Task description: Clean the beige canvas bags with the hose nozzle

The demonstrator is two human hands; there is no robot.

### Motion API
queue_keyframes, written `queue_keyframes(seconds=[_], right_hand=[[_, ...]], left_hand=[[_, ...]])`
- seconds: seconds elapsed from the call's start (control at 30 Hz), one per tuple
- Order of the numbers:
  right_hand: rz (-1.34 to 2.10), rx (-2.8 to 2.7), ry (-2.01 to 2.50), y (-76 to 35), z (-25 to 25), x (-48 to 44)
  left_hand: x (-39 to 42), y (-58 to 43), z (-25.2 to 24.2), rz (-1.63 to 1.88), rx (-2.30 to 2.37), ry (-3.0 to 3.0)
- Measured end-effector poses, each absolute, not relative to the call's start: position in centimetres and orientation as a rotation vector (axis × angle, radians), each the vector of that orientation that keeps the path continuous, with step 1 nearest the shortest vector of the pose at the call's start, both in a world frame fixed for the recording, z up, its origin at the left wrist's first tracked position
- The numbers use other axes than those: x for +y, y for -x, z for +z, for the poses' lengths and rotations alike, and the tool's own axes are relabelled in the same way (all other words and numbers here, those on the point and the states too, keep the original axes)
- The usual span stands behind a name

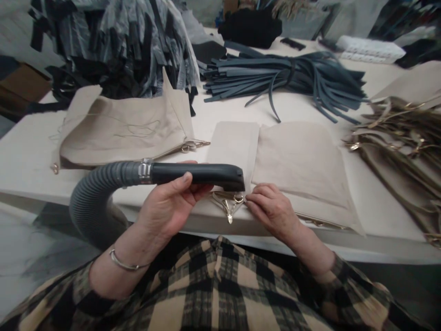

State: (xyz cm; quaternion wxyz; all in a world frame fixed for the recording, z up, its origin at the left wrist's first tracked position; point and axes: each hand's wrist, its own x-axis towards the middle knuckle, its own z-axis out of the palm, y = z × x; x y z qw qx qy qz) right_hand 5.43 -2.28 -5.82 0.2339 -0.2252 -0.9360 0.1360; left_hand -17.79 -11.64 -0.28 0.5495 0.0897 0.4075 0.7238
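My left hand (172, 202) is closed around a black hot-air gun handpiece (200, 173), fed by a ribbed grey hose (91, 202). Its nozzle end points down near the table's front edge. Just under it, gold metal hardware (228, 209) with a ring hangs over the edge. My right hand (274, 207) has its fingers pinched together beside that hardware, at the edge of a beige fabric piece (299, 161); what lies between the fingertips is hidden. A paler beige panel (234, 142) lies behind the handpiece.
On the left lies another beige piece (127, 124) with loose thread and gold clasps. A bundle of dark blue strips (285, 78) sits further back. Beige pieces with gold hardware are piled at right (396, 161). Plastic-wrapped dark strips (117, 41) stand at back left.
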Motion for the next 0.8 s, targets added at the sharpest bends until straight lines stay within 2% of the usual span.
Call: queue_keyframes(seconds=[0.3,0.43,0.57,0.67,0.8], right_hand=[[0.313,-2.544,0.641,-4.8,-4.9,-3.9],[0.192,-2.715,0.499,-3.7,-3.9,-5.6],[0.154,-2.803,0.572,-2.5,-4.5,-6.0],[0.55,-2.708,0.768,-2.6,-4.8,-4.7],[1.66,-2.122,1.162,-2.9,-4.3,-2.7]], left_hand=[[-17.5,21.0,0.7,1.786,1.117,-0.17],[-18.8,21.8,0.7,1.812,1.183,-0.162],[-19.1,22.0,0.4,1.8,1.194,-0.159],[-19.2,21.7,0.2,1.798,1.156,-0.124],[-19.1,21.5,0.3,1.811,1.078,-0.127]])
